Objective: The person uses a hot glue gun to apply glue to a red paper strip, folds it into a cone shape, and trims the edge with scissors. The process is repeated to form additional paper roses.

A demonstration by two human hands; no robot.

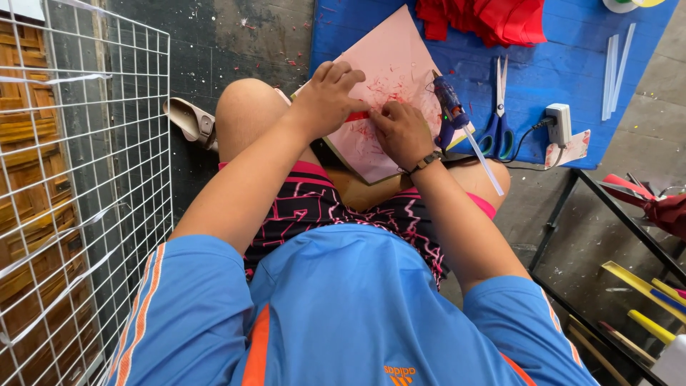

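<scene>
I sit on the floor with a pink board [397, 57] propped on my knees. My left hand [330, 96] and my right hand [400, 132] meet over the board, both pinching a small red strip [357, 116]. Red smears and scraps mark the board around my fingers. A blue glue gun [450, 107] with a clear glue stick lies just right of my right hand, which wears a dark wristband.
Blue-handled scissors [497, 132], a white plug adapter [559, 123], clear glue sticks [613, 75] and red fabric [493, 20] lie on a blue mat [572, 43]. A white wire grid [93, 179] stands at left, a sandal [189, 120] by my knee, a black metal rack [607, 221] at right.
</scene>
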